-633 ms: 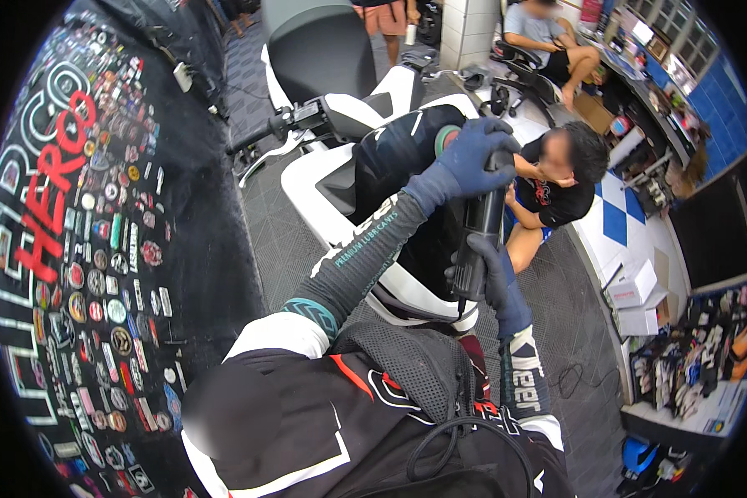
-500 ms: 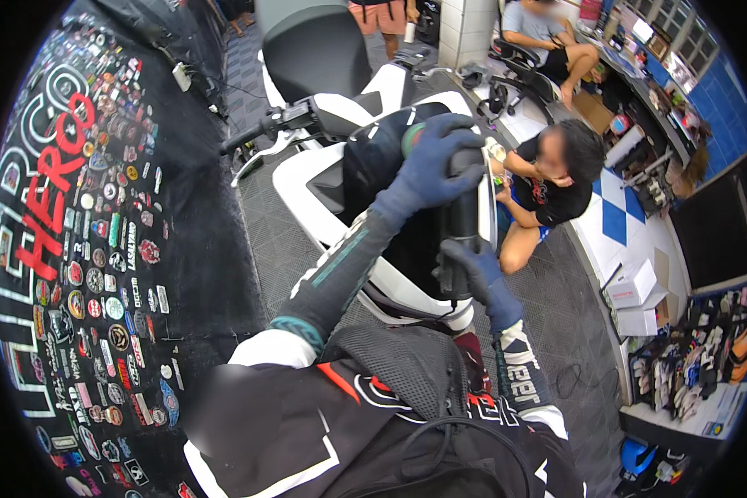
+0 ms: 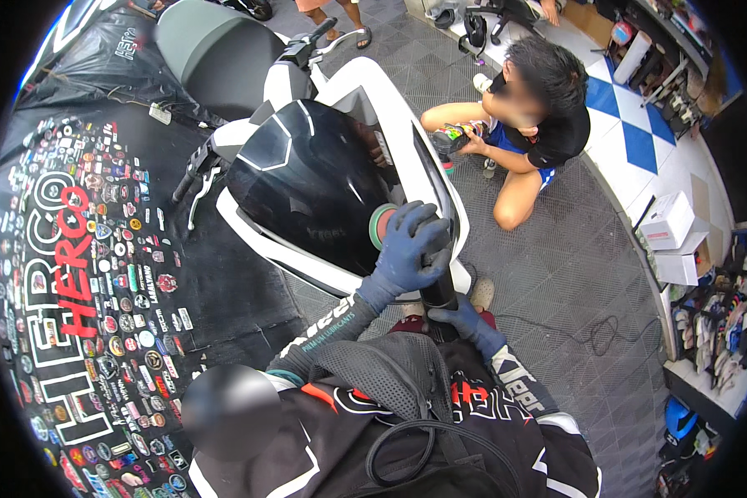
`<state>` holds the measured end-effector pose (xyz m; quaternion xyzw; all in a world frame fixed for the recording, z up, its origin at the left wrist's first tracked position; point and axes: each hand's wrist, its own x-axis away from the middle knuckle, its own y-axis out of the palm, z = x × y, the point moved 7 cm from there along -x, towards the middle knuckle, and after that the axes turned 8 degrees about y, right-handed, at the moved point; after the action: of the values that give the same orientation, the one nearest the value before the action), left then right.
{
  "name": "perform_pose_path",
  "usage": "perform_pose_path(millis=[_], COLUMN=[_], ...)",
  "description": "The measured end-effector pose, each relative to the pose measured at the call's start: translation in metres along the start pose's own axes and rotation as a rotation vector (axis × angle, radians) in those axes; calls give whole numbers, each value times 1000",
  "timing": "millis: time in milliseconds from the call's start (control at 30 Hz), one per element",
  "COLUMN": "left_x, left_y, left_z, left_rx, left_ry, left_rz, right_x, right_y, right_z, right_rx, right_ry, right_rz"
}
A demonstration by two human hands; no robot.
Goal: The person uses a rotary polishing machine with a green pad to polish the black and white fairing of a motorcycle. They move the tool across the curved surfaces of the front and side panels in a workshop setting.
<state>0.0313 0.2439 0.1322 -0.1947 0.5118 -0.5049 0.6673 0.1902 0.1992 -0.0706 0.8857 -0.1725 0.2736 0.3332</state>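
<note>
A black polisher with a round green-and-red pad is held in both of my gloved hands. My left hand is wrapped over its head, just behind the pad. Lower down, nearer my body, my right hand grips its rear handle; the palm side is hidden. The pad is turned on edge at the near right border of a glossy black front panel, which reflects the room. Whether pad and panel touch, I cannot tell. White bodywork of a scooter frames the panel.
Right of the scooter, a person squats, holding a dark item with coloured markings. A cable lies on the grey tiled floor. White boxes stand at the right. A sticker-covered black banner fills the left.
Both hands have drawn the polisher back toward my body, baring the black panel. My view has shifted, showing more of the scooter's front. The squatting person's head is lowered more.
</note>
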Motion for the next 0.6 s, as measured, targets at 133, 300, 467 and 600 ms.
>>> perform_pose_path(millis=[133, 300, 467, 600], left_x=[-29, -81, -140, -167], left_y=[44, 37, -20, -80], left_z=[-4, -38, -72, -83], left_rx=[-25, -135, -215, -249], left_ry=[-96, -170, -99, -115], left_rz=[-104, -92, 21, 108], right_x=[0, -16, -34, -42], right_y=[-25, -39, -14, 10], right_z=[10, -60, -169, -241], right_rx=[-219, -317, -271, -95], right_ry=[33, 138, 71, 28], right_rz=[-160, -302, -387, -287])
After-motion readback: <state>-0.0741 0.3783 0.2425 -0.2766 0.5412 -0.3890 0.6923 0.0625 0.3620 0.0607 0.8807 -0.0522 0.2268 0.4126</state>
